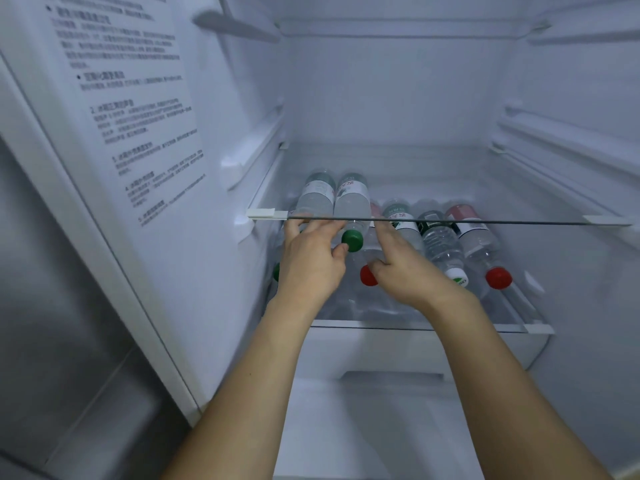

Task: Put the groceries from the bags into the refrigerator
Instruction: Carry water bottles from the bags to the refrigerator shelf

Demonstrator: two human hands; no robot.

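Left to right: my left hand (309, 258) steadies the upper-tier bottles (349, 202), fingers loosely curled on one. My right hand (398, 268), fingers spread and clamping nothing, presses the red-capped bottle (370, 268) — both stop the stack rolling off the lower shelf (450, 328).

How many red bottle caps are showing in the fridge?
2. One red cap sits mid-shelf against the right hand; the other is on the rightmost bottle. More may be hidden behind the hands.
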